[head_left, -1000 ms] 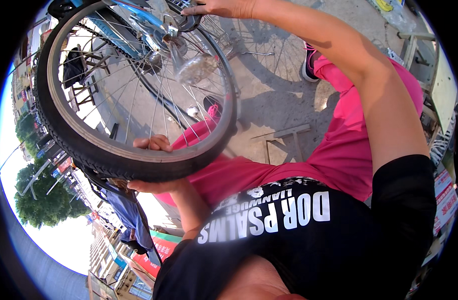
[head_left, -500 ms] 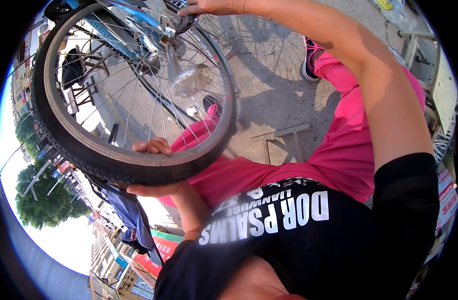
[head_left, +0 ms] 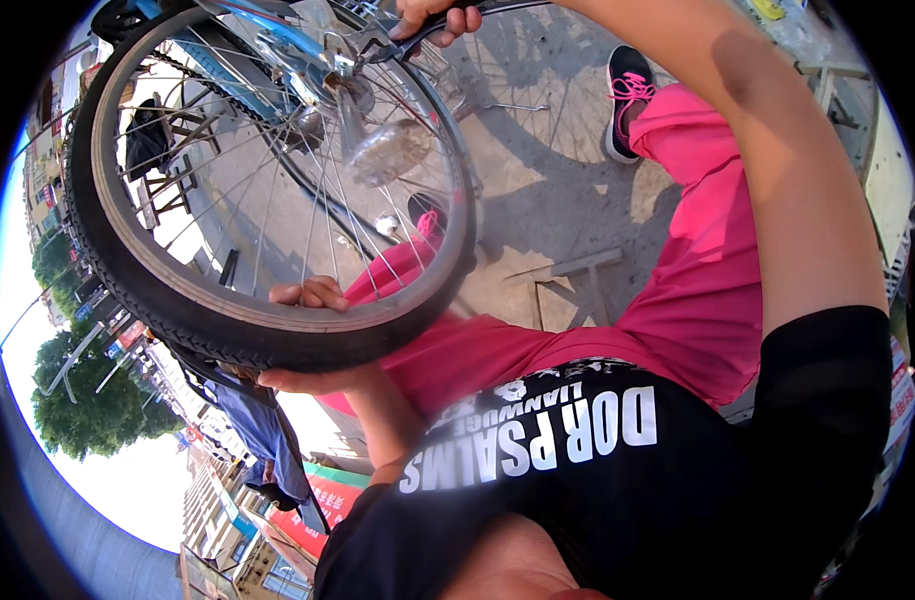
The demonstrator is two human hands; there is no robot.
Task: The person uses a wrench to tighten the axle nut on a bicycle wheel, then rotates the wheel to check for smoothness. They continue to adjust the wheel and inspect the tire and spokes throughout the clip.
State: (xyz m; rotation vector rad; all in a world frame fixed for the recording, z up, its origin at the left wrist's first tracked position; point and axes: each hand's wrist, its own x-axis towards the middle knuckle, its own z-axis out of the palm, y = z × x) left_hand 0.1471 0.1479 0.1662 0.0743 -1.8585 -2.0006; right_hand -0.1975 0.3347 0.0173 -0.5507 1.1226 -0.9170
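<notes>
Street with green trees [head_left: 87,390], tilted by the wide lens, at the far left. Next, filling the upper left, a bicycle wheel [head_left: 207,333] with a black tyre, grey rim and thin spokes, seen at a slant, its lower edge nearest the wearer. A blue frame tube [head_left: 277,38] slopes down across its top, toward metal fittings [head_left: 339,62] in the wheel's upper right part.

At the wheel's lower edge, the left hand [head_left: 322,382] is closed around tyre and rim: fingertips curl over the rim on the inner side, while the thumb side supports the tyre from below. This hand is the nearer one to the wearer's body; the fittings lie well above it, slightly to the right.

Right of them hangs a clear, faceted plastic part [head_left: 389,155], among the spokes. Above and to its right, the right hand [head_left: 439,22] has its fingers wrapped around a dark bar [head_left: 502,8], whose long axis runs from upper right to lower left. The bar's lower end points at the fittings, just beside them; whether they touch, I cannot tell. The right hand is clearly the nearer to the fittings.

Farther right, pink trousers [head_left: 692,215] and a dark shoe [head_left: 632,105].
</notes>
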